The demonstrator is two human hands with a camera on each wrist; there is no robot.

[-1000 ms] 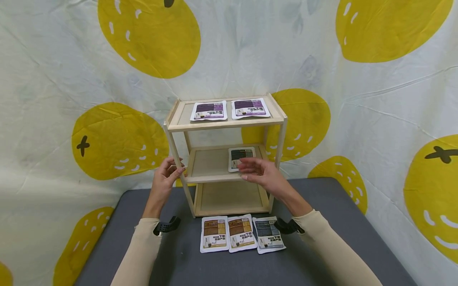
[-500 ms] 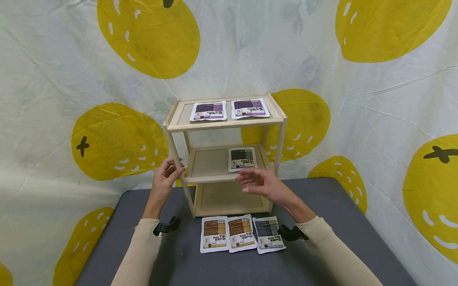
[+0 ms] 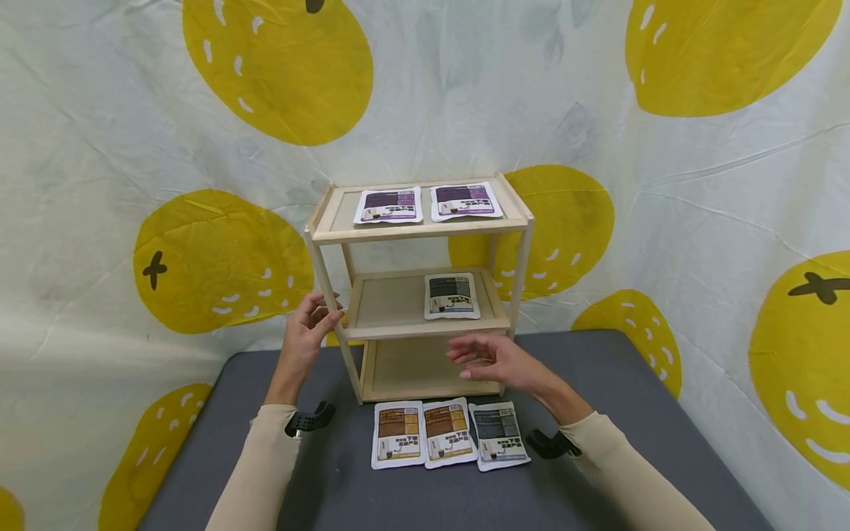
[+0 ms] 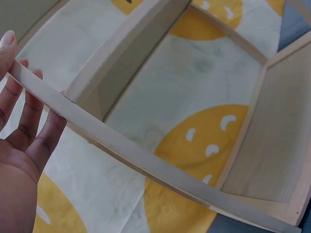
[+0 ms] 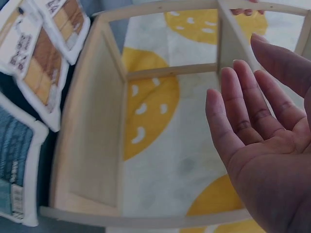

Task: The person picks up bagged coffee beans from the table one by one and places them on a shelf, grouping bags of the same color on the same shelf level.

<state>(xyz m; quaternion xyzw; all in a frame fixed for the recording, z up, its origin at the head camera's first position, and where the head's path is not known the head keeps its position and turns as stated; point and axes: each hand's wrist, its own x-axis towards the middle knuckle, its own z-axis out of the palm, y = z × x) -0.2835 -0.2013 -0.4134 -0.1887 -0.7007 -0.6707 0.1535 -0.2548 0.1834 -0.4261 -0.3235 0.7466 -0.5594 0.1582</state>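
A three-tier wooden shelf [image 3: 425, 332] stands on the dark grey table. My left hand [image 3: 307, 332] holds its front left post [image 4: 121, 141] at the middle tier, thumb on one side and fingers on the other. My right hand [image 3: 498, 361] hovers in front of the lower opening, holding nothing, its fingers [image 5: 248, 97] relaxed and slightly bent. A dark green-labelled pouch [image 3: 451, 296] lies on the right half of the middle tier. Two purple-labelled pouches, one left [image 3: 388, 205] and one right [image 3: 465, 200], lie on the top tier.
Before the shelf, two brown-labelled pouches, one left [image 3: 398, 435] and one in the middle [image 3: 450, 433], and a blue-labelled pouch [image 3: 499, 436] lie in a row on the table [image 3: 372, 501]. Behind hangs a pale cloth [image 3: 425, 88] with yellow fruit prints.
My right hand has drawn back from the green-labelled pouch on the middle tier and lowered toward the table, uncovering that pouch. The left hand has stayed on the post.
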